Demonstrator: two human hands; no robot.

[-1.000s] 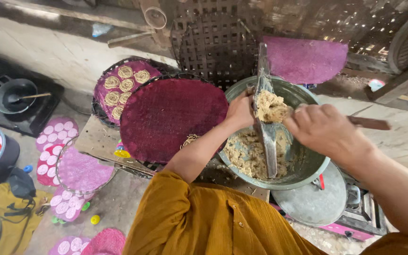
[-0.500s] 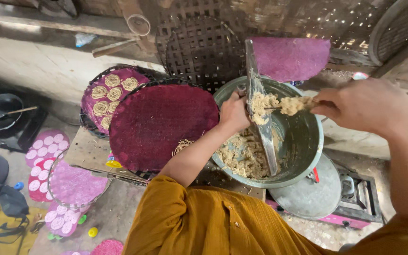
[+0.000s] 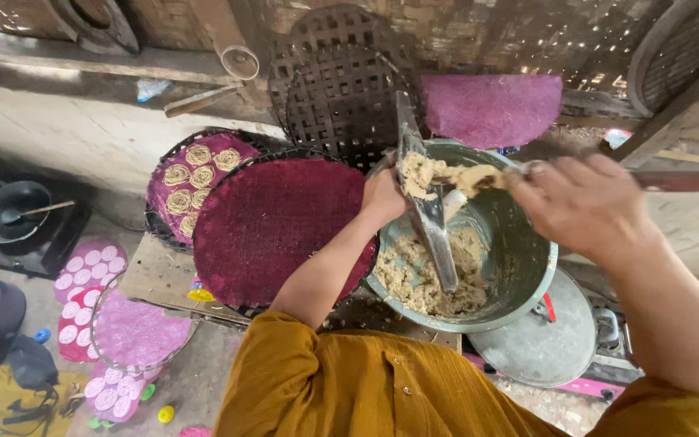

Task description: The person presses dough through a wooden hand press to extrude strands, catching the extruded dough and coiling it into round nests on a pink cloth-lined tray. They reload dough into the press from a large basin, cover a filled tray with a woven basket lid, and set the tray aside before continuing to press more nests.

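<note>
Where grip ends: dough (image 3: 418,174) beyond right hand (image 3: 580,206).

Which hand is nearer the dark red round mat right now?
Left. The left hand grips the metal blade at the green bowl's near rim, right beside the dark red mat's edge. The right hand is over the bowl's far side, holding a dough-laden tool.

Dull grey metal round basin (image 3: 519,275) w/ coarse, lumpy beige dough (image 3: 422,279); matt woven maroon round tray (image 3: 273,226); rough dark bamboo lattice basket (image 3: 341,97).
</note>
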